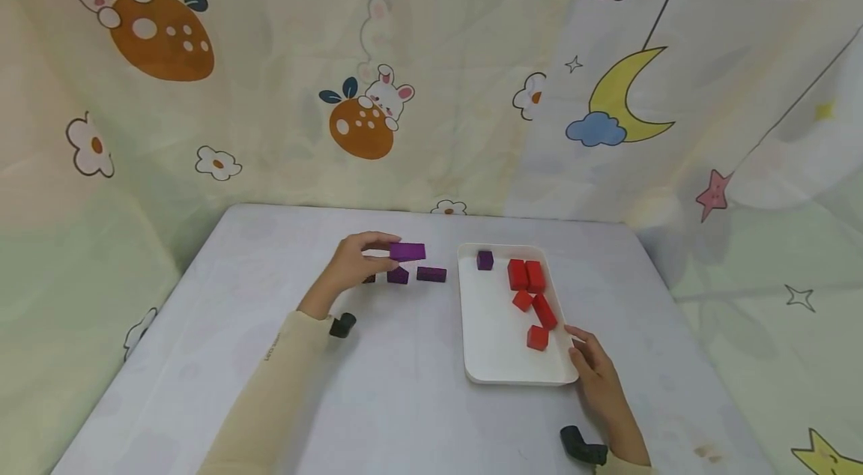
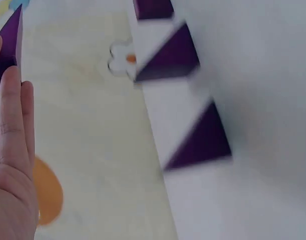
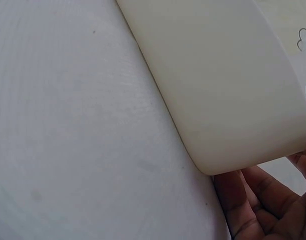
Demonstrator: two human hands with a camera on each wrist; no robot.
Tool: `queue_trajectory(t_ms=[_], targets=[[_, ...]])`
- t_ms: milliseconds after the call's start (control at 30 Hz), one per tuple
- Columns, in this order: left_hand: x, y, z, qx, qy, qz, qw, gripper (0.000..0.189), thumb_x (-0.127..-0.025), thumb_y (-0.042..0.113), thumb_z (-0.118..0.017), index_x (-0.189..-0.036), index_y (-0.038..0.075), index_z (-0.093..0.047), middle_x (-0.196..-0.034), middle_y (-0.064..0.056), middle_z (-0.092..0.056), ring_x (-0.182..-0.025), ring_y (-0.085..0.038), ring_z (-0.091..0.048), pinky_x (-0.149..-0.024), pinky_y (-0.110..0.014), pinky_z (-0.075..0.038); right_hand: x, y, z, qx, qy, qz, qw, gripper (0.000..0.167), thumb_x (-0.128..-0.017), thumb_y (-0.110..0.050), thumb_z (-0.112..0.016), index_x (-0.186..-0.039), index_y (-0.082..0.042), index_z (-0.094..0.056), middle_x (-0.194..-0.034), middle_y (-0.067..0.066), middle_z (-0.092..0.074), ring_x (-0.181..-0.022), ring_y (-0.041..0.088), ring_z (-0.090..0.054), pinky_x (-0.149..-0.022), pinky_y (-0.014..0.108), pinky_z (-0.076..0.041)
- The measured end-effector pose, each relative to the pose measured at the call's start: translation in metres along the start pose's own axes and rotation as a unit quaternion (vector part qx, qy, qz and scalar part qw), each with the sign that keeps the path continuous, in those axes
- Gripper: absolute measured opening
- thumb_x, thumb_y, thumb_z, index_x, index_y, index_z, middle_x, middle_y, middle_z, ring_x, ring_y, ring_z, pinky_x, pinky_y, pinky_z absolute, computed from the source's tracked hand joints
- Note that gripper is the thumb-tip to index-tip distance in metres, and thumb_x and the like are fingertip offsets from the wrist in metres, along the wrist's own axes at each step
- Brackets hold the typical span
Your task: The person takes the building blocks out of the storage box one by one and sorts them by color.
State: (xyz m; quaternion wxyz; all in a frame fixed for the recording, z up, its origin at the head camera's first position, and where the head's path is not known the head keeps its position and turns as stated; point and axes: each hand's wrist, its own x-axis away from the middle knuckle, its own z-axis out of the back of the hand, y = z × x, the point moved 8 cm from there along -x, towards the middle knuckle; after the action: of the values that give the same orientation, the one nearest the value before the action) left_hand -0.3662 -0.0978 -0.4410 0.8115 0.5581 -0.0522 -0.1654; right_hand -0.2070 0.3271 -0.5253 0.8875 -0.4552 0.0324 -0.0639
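My left hand [image 1: 353, 261] pinches a purple block [image 1: 407, 252] between thumb and fingers, lifted over the table. In the left wrist view this purple block [image 2: 10, 45] shows a wedge-like edge. Below it on the table lie several more purple blocks, among them a triangular one [image 1: 398, 276] and a long one [image 1: 431, 275]; another is partly hidden behind the hand. My right hand [image 1: 600, 377] touches the right side of a white tray [image 1: 495, 374] near its front corner. In the right wrist view the fingers [image 3: 268, 192] lie against the tray's wall [image 3: 243, 150].
Inside the tray, one small purple block [image 1: 485, 260] sits at the back left, and several red blocks [image 1: 518, 275] lie along the right side. The white table [image 1: 398, 400] ends at a patterned cloth [image 1: 283, 123] behind it.
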Motion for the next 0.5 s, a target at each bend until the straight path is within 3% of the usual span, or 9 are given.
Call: queue_trajectory(t_ms=[133,267,367,500], targets=[[0.012,-0.014,0.044,-0.048,0.032,0.017,0.9982,0.046,-0.097,0.010,-0.082,-0.141,0.007,-0.071,-0.140,-0.017,-0.071,-0.135,-0.040,-0.062,-0.105,-0.053,-0.058,0.000,0.000,0.000,0.004,-0.002,-0.006,1.0000,0.041,-0.115,-0.009,-0.048,-0.155,-0.002,-0.049,-0.153,0.036,-0.053,-0.138,0.053,-0.055,-0.110,0.042,-0.054],[0.023,-0.034,0.079,-0.077,0.069,0.044,0.9936,0.046,-0.098,0.008,-0.080,-0.143,0.005,-0.069,-0.140,-0.021,-0.070,-0.137,-0.043,-0.060,-0.108,-0.056,-0.054,0.000,0.000,0.001,0.005,-0.006,-0.010,0.9999,0.041,-0.115,-0.009,-0.048,-0.156,-0.002,-0.048,-0.153,0.036,-0.052,-0.139,0.052,-0.054,-0.110,0.037,-0.054],[0.028,-0.049,0.096,-0.113,0.084,0.061,0.9882,0.044,-0.099,0.006,-0.079,-0.141,0.004,-0.069,-0.138,-0.022,-0.071,-0.137,-0.044,-0.060,-0.110,-0.059,-0.051,0.000,-0.001,0.001,0.002,-0.007,-0.006,1.0000,0.042,-0.115,-0.009,-0.048,-0.156,-0.001,-0.048,-0.153,0.037,-0.052,-0.139,0.053,-0.054,-0.107,0.024,-0.052],[0.032,-0.066,0.106,-0.157,0.077,0.071,0.9819,0.041,-0.098,0.002,-0.079,-0.138,0.000,-0.070,-0.134,-0.026,-0.072,-0.130,-0.046,-0.064,-0.108,-0.062,-0.050,0.001,-0.002,0.000,-0.005,-0.006,0.003,1.0000,0.041,-0.115,-0.008,-0.048,-0.155,0.000,-0.048,-0.153,0.037,-0.051,-0.139,0.054,-0.054,-0.098,0.010,-0.045]])
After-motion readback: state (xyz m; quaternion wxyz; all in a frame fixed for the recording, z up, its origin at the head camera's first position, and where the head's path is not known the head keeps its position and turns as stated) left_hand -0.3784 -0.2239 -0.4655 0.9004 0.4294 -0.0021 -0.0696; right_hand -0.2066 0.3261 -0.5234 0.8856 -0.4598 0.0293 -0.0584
